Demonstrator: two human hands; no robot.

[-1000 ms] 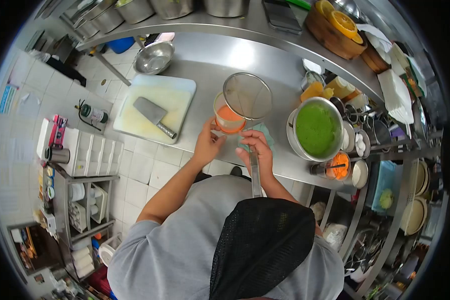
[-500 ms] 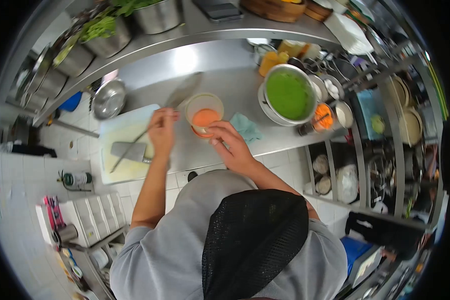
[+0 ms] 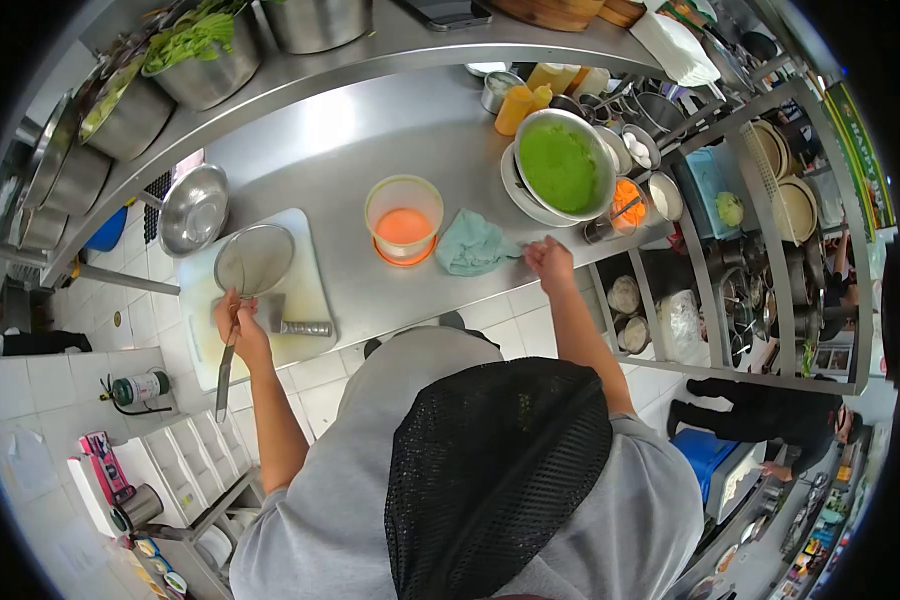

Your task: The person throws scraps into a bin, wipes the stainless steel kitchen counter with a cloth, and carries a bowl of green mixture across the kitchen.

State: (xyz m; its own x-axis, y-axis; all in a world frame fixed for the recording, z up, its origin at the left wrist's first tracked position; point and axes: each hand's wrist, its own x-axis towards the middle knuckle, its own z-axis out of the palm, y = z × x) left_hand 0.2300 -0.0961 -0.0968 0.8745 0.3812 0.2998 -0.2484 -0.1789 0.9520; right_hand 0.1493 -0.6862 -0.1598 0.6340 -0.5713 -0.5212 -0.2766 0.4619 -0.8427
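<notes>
My left hand point(image 3: 242, 328) is closed around the handle of a round mesh strainer point(image 3: 255, 258), which is above the white cutting board point(image 3: 205, 350). Under the strainer lies a cleaver point(image 3: 305, 327), partly hidden. My right hand point(image 3: 552, 266) has its fingers curled at the corner of a crumpled teal cloth point(image 3: 475, 243) near the counter's front edge. Between the two hands stands a clear container point(image 3: 404, 214) with orange contents. Beyond my right hand, a metal bowl of green puree point(image 3: 566, 165) rests on another bowl.
An empty steel bowl point(image 3: 194, 208) sits at the counter's left end. A cup of orange pieces point(image 3: 627, 205) and squeeze bottles point(image 3: 513, 109) stand at the right. Steel pots point(image 3: 210, 65) line the overhead shelf point(image 3: 340, 68). Another person point(image 3: 770, 415) is at the far right.
The strainer has moved from over the container to the left, now in my left hand. My right hand has left the container and moved right to the cloth. The view has turned.
</notes>
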